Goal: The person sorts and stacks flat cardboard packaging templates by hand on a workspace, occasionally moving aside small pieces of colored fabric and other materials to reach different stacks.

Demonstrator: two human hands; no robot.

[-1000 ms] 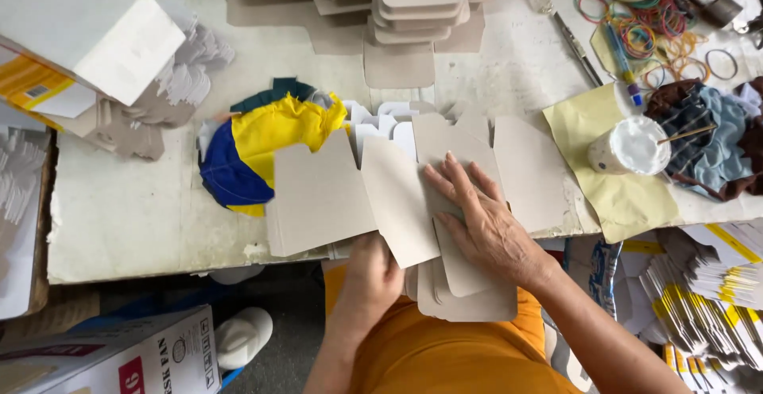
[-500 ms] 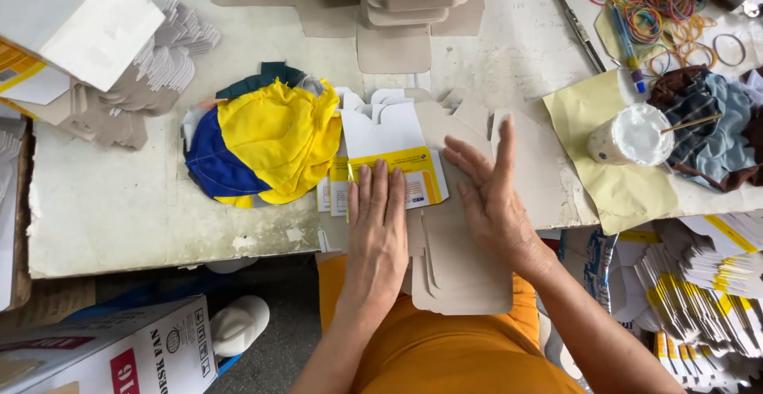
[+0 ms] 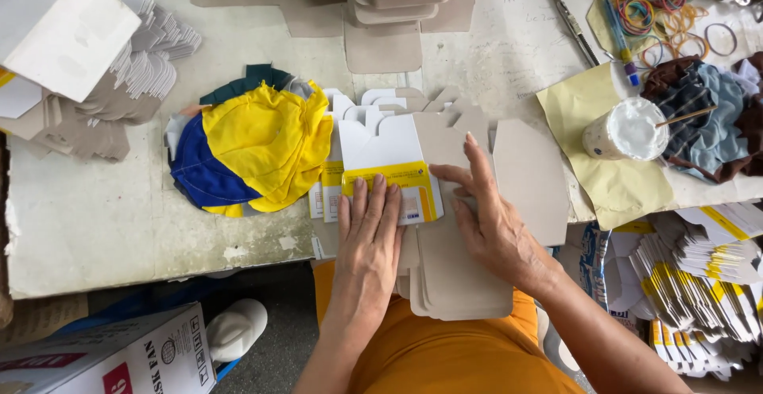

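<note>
A: Head cam, looking straight down. What's under the hands?

B: I see the left hand [image 3: 369, 231] lying flat, fingers straight and together, pressing on a folded white-and-yellow carton blank [image 3: 391, 170] at the near edge of the worktable [image 3: 103, 219]. It grips nothing. The right hand [image 3: 493, 223] is also open, palm down, fingertips touching the carton's right edge, the rest resting on a stack of grey card blanks [image 3: 461, 275] that overhangs the table toward the person's orange-clad lap.

A: Surroundings?

B: Just left of the carton, a yellow-and-blue cloth [image 3: 254, 147], touching more flat cartons beneath. Far side, centre: piles of grey card pieces [image 3: 393, 4]. Right of the hands, a white cup [image 3: 628, 129] w/ a stick in it, standing on a yellow sheet [image 3: 612, 187]; beyond it, coloured rubber bands [image 3: 660, 8] and crumpled dark fabric [image 3: 707, 116]. Lower right, off the table, fanned stacks of folded cartons [image 3: 691, 283]. Lower left, a printed box [image 3: 103, 358] on the floor, white shoe [image 3: 234, 329] beside it.
</note>
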